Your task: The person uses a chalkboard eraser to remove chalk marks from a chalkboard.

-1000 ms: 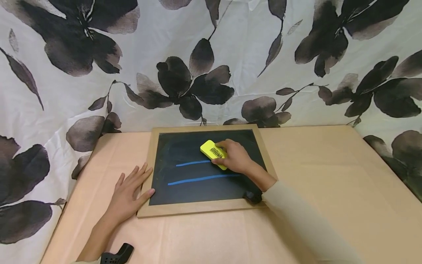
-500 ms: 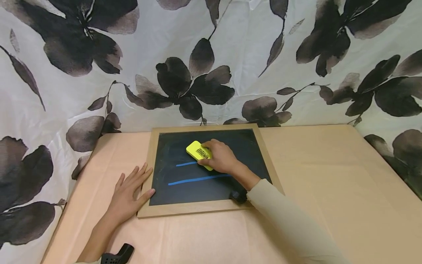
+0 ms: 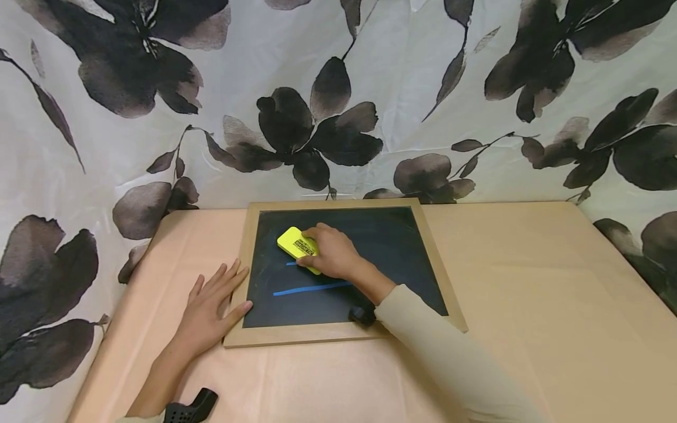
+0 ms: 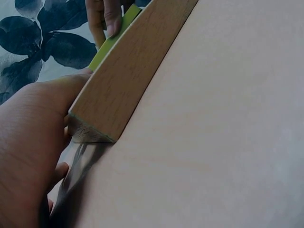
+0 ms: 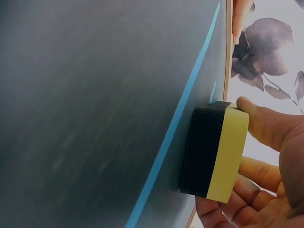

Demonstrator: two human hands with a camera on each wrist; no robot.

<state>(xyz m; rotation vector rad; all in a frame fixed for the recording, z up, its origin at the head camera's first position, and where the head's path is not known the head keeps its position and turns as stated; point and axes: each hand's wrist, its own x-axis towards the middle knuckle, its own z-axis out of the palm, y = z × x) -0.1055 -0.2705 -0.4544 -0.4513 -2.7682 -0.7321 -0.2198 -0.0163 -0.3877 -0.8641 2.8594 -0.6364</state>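
A wood-framed chalkboard (image 3: 391, 258) lies on the table, carrying a long blue line (image 3: 309, 288) and a short bit of a second blue line (image 3: 291, 264) above it. My right hand (image 3: 334, 252) grips a yellow board eraser (image 3: 297, 239) between thumb and fingers, over the upper left of the board. In the right wrist view the eraser's black felt side (image 5: 203, 152) faces the board surface. My left hand (image 3: 208, 311) rests at the frame's left edge with fingers spread, the thumb on the wood. From the left wrist, the frame's corner (image 4: 92, 128) shows beside that hand.
The table (image 3: 529, 282) has a light tan covering that extends on both sides of the board. Behind it hangs a white cloth (image 3: 412, 76) with dark flowers. Black wrist devices sit at my left wrist (image 3: 191, 406) and right wrist (image 3: 362, 315).
My right hand has slid the eraser leftward along the upper blue line, and only a short left end of that line still shows. The left hand stays in place. The head view shifts slightly.
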